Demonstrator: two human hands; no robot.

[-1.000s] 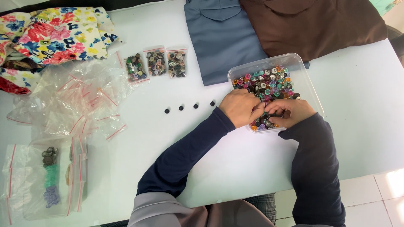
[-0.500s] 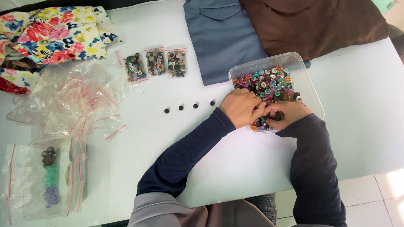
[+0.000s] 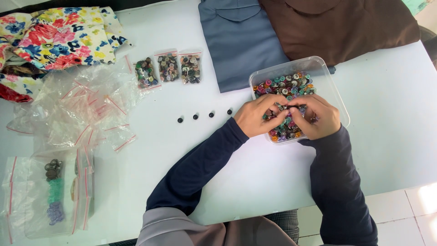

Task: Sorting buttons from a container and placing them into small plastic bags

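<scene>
Both hands meet, fingers curled downward

The left hand (image 3: 259, 116) sits at nine o'clock of the right hand (image 3: 318, 117), fingertips nearly touching. Both forearms, in dark blue sleeves, angle up from six o'clock, with the left elbow bent outward.

- One clear plastic tub (image 3: 328, 79), full of buttons (image 3: 291, 86) in many colours, too many to count.
- Two hands in the tub: one left hand (image 3: 258, 115) and one right hand (image 3: 318, 117).
- Four small black buttons (image 3: 205, 116) in a row on the bench (image 3: 400, 127), just left of the tub.
- Three little bags of buttons (image 3: 169, 68), further left of the tub and higher up.
- One pile of empty clear bags (image 3: 82, 109), far left of the tub, too many to count.
- Three cloths: one blue cloth (image 3: 241, 41) and one brown cloth (image 3: 341, 27) above the tub, one flowery cloth (image 3: 59, 36) far to its left.
</scene>
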